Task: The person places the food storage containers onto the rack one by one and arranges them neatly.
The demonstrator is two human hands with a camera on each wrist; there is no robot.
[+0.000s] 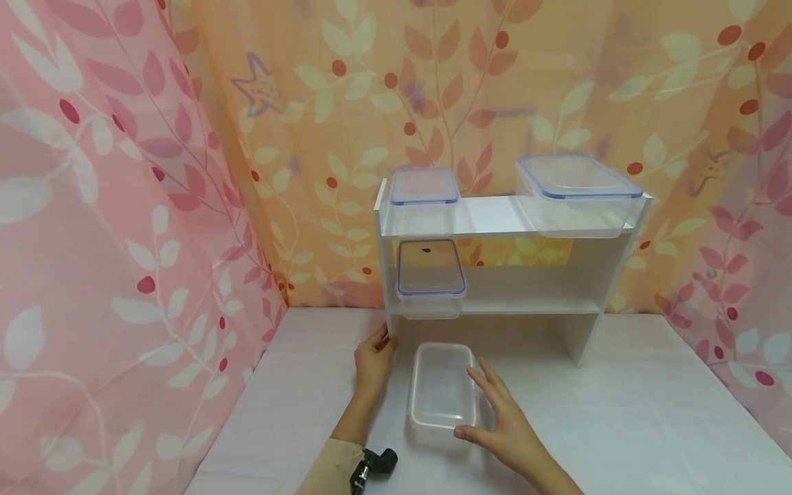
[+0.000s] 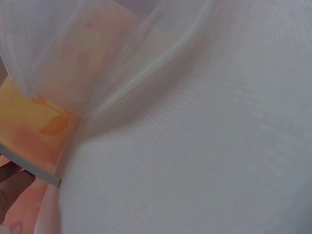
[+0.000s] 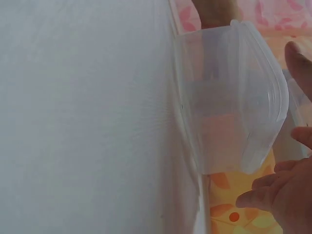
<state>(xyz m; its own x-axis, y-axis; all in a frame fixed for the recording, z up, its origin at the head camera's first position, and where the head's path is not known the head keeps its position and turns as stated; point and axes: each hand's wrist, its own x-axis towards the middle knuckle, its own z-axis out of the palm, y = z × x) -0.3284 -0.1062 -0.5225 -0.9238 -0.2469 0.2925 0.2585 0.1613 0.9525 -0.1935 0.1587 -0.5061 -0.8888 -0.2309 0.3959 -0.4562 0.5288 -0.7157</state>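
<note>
A clear plastic food container [image 1: 443, 385] with a whitish rim stands on the white-covered table, in front of the white shelf [image 1: 532, 292]. My right hand [image 1: 510, 423] is at its right side, thumb and fingers spread apart near the rim. In the right wrist view the same container [image 3: 229, 102] stands upright, with the spread fingers [image 3: 258, 195] beside it. At the shelf's left side panel, my left hand [image 1: 373, 361] holds the lower front edge. The left wrist view shows only some of its fingers [image 2: 17, 187] against the panel's edge [image 2: 34, 169].
On the shelf's top board stand a small blue-rimmed container [image 1: 424, 187] at left and a larger one [image 1: 578, 177] at right. Another blue-rimmed container [image 1: 431, 275] sits at the left of the middle board. Patterned curtains [image 1: 309, 172] hang behind and along both sides.
</note>
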